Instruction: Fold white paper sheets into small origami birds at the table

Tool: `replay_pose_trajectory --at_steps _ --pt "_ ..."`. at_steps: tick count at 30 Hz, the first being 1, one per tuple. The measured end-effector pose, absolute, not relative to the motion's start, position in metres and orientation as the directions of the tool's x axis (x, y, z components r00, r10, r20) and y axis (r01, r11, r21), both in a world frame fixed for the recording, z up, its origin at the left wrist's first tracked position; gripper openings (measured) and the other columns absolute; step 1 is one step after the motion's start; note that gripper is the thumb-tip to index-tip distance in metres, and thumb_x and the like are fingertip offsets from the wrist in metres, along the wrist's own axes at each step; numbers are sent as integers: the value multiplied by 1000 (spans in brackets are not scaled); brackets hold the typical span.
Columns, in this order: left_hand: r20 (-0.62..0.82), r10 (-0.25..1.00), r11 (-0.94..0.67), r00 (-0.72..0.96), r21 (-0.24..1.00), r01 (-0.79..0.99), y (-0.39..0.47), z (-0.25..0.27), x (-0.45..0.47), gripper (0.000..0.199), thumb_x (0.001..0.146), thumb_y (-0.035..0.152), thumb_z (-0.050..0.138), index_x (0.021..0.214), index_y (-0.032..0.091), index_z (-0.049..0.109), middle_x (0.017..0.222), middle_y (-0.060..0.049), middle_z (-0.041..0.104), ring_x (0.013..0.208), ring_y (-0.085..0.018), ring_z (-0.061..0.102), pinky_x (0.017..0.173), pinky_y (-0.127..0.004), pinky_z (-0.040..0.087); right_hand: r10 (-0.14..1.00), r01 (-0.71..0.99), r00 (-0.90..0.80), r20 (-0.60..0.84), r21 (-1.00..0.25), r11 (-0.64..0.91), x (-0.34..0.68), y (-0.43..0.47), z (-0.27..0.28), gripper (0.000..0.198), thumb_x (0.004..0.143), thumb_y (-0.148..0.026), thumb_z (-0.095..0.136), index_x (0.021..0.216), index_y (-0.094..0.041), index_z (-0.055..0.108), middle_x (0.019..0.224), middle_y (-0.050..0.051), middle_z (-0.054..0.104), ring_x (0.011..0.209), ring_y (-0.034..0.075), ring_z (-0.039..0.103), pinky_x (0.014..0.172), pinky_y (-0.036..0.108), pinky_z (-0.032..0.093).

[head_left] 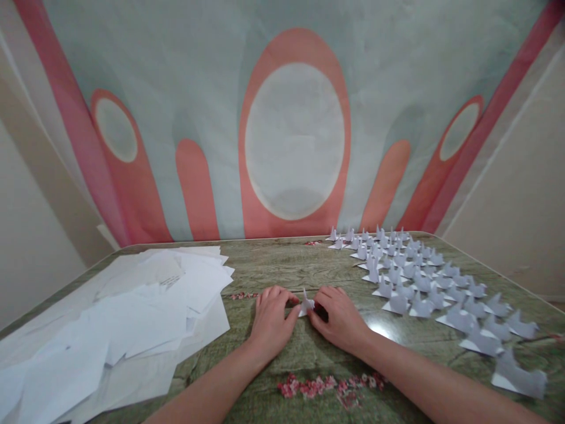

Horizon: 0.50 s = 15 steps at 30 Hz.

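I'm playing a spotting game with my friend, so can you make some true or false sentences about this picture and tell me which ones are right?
1. A small folded paper figure is between the left hand and the right hand. True.
2. The loose sheets lie on the right side of the table. False: they lie on the left side.
3. Many white folded figures stand on the right side. True.
4. The flowers nearest the person are blue. False: they are pink.
5. The big white oval has a green rim. False: its rim is orange-red.
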<state>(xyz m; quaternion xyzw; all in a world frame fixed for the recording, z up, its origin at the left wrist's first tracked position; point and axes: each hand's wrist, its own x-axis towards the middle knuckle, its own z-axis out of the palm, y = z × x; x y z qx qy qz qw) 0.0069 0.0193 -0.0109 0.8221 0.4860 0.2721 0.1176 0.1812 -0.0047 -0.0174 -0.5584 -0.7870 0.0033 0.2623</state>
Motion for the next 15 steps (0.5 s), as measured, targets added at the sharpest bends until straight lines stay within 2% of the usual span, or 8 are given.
replay_pose_trajectory --at_steps 8,15 --pt "371 866 -496 336 542 678 22 -9 6 14 86 30 45 87 23 57 91 -1 58 93 -20 48 83 -34 34 939 956 -15 344 -270 114 205 21 -5 20 84 -31 47 71 -19 56 77 1 58 71 14 53 64 23 35" --pt "375 860 -506 347 535 677 20 -11 4 12 84 27 47 85 22 58 91 -1 58 93 -20 47 83 -34 33 943 958 241 230 -214 -192 246 76 6 24 86 -31 49 77 -14 63 83 8 63 82 19 59 72 28 43"
